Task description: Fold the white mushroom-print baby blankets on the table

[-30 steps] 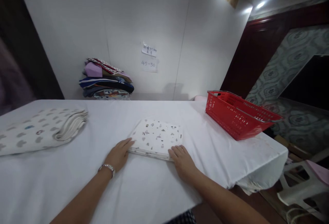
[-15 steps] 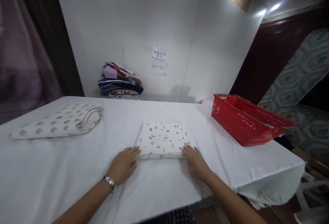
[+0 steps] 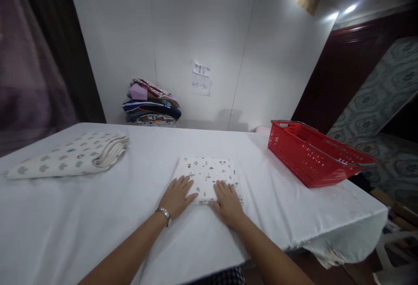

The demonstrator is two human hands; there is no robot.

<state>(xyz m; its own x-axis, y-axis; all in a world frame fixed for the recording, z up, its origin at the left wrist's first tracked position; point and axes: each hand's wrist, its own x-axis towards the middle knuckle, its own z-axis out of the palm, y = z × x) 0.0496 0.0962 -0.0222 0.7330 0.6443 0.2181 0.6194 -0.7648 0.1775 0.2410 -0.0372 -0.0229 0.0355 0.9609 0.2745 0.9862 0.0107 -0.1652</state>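
A neatly folded white cloth (image 3: 209, 171) with small grey and brown prints lies flat in the middle of the table. My left hand (image 3: 178, 196) rests on its near left corner, palm down and fingers spread. On the near right part of the cloth lies my right hand (image 3: 227, 202), also flat with its fingers stretched out. Both hands press on the top layer and grip nothing. A metal band circles my left wrist. The layered near edge of the cloth shows between the two thumbs.
The table wears a white tablecloth (image 3: 107, 215). At the left lies a folded white fabric (image 3: 75, 156) with grey mushroom-like prints. A red plastic basket (image 3: 303, 158) stands at the right. Against the back wall is a stack of folded fabrics (image 3: 152, 104), beside a paper sign (image 3: 200, 85).
Both hands have moved inward, from the cloth's left and right edges onto its top. The cloth stays in about the same place.
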